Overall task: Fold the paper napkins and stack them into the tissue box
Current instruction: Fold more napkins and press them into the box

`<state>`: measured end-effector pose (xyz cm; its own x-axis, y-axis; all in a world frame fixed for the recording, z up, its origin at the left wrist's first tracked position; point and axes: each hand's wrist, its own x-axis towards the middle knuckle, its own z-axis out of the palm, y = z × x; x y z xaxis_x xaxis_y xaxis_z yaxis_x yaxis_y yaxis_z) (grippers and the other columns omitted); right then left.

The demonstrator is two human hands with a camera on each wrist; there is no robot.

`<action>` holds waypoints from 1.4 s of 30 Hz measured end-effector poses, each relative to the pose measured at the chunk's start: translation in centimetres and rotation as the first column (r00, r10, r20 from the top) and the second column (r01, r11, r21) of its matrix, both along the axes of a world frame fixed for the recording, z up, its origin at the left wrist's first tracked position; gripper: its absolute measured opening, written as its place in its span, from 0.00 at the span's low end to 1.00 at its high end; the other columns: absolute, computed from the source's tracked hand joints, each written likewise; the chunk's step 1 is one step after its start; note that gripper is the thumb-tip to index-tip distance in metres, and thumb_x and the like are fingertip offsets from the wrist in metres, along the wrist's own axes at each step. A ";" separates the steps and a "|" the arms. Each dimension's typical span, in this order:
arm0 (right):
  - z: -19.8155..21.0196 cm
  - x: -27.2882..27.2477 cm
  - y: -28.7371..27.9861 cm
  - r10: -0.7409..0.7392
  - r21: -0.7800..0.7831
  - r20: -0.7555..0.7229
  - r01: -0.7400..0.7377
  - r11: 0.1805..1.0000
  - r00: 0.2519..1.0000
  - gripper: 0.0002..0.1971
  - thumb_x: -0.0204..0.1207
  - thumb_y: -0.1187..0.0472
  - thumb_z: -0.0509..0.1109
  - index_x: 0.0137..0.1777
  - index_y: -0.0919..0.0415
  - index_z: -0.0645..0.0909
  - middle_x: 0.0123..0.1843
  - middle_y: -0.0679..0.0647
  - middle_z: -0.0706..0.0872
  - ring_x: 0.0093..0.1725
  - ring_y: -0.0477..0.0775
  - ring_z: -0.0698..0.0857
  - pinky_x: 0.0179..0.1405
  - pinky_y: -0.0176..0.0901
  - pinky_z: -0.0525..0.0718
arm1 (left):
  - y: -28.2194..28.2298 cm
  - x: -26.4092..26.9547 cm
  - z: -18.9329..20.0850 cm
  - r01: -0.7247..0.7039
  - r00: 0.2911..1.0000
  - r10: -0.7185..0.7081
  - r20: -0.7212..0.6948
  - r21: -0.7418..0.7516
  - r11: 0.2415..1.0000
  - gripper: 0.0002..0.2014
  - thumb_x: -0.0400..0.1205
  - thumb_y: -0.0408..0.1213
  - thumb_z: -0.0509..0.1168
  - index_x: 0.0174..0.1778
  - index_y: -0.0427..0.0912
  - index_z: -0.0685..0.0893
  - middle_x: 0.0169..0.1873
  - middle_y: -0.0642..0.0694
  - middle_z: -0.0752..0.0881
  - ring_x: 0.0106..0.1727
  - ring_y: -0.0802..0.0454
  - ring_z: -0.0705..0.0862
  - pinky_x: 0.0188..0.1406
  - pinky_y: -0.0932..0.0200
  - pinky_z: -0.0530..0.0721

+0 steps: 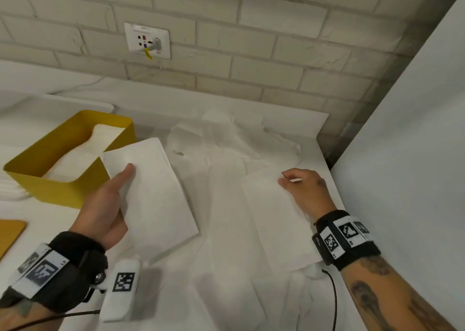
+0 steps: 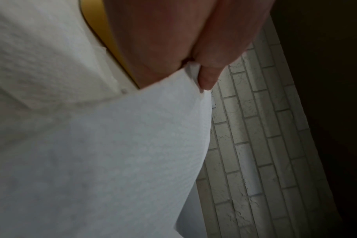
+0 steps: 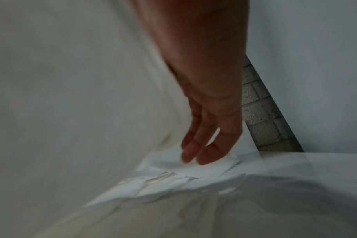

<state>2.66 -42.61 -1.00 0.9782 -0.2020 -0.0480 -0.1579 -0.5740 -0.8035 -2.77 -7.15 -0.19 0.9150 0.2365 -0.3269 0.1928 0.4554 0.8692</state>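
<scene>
My left hand [image 1: 120, 179] holds a folded white napkin [image 1: 156, 194] above the table, thumb on top and fingers beneath; the left wrist view shows fingers [image 2: 206, 77] pinching the napkin [image 2: 112, 153]. Its far corner hangs over the near right rim of the yellow tissue box [image 1: 57, 187], which holds stacked folded napkins [image 1: 100, 139]. The box [image 2: 110, 40] also shows in the wrist view. My right hand [image 1: 289, 179] rests its loosely bent fingertips [image 3: 204, 157] on the far corner of a flat napkin [image 1: 271, 217] atop the pile of loose napkins [image 1: 226, 159].
A brick wall [image 1: 251, 54] with a socket and plug [image 1: 148, 41] stands behind the table. A white panel [image 1: 402, 154] closes off the right side. An orange board [image 1: 10, 232] lies at the left edge, and white stacked items [image 1: 12, 189] sit left of the box.
</scene>
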 end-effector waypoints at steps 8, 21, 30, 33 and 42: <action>-1.2 2.0 0.0 0.068 -0.139 -0.043 -0.073 0.988 0.997 0.05 0.81 0.62 0.74 0.47 0.54 0.91 0.52 0.52 0.90 0.51 0.46 0.86 0.41 0.23 0.78 | -0.4 -0.3 -0.4 -0.016 1.000 0.016 0.012 0.012 1.000 0.19 0.87 0.47 0.67 0.73 0.49 0.83 0.58 0.48 0.93 0.55 0.49 0.93 0.51 0.45 0.87; -1.5 4.3 -0.4 -0.009 0.021 -0.175 0.013 1.000 0.985 0.22 0.70 0.65 0.84 0.61 0.55 0.82 0.58 0.56 0.88 0.55 0.57 0.88 0.56 0.50 0.89 | 0.1 -0.5 -1.4 0.010 1.000 -0.010 -0.006 0.019 1.000 0.21 0.86 0.47 0.67 0.76 0.50 0.81 0.61 0.46 0.92 0.60 0.45 0.92 0.52 0.43 0.86; -0.7 3.3 -0.5 0.181 -0.032 -0.330 -0.202 0.979 0.927 0.18 0.72 0.52 0.83 0.44 0.66 0.84 0.35 0.57 0.82 0.31 0.52 0.78 0.29 0.38 0.76 | -0.4 -0.6 -0.8 0.005 1.000 -0.005 -0.007 0.029 1.000 0.16 0.88 0.46 0.65 0.72 0.50 0.83 0.56 0.48 0.94 0.56 0.47 0.93 0.51 0.45 0.86; 0.4 1.7 -1.0 0.277 -0.081 -0.450 -0.348 0.934 0.849 0.13 0.74 0.53 0.81 0.39 0.63 0.85 0.31 0.50 0.86 0.29 0.47 0.83 0.31 0.37 0.79 | -0.2 -0.6 -0.6 -0.017 1.000 0.017 -0.006 0.021 1.000 0.13 0.88 0.45 0.65 0.68 0.51 0.84 0.54 0.50 0.94 0.53 0.50 0.94 0.50 0.47 0.86; 5.4 -3.1 3.2 0.554 0.372 -0.327 -0.435 0.820 0.766 0.21 0.73 0.41 0.72 0.59 0.53 0.87 0.54 0.49 0.93 0.47 0.53 0.92 0.39 0.42 0.87 | -0.6 -0.5 -1.4 -0.016 1.000 0.016 -0.026 0.002 1.000 0.18 0.88 0.45 0.65 0.74 0.47 0.81 0.59 0.46 0.93 0.56 0.49 0.93 0.50 0.48 0.86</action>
<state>-0.48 -39.40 4.35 0.8143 0.3828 -0.4364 -0.2523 -0.4437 -0.8599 -3.30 -7.79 -1.56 0.9025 0.2511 -0.3499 0.2080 0.4573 0.8646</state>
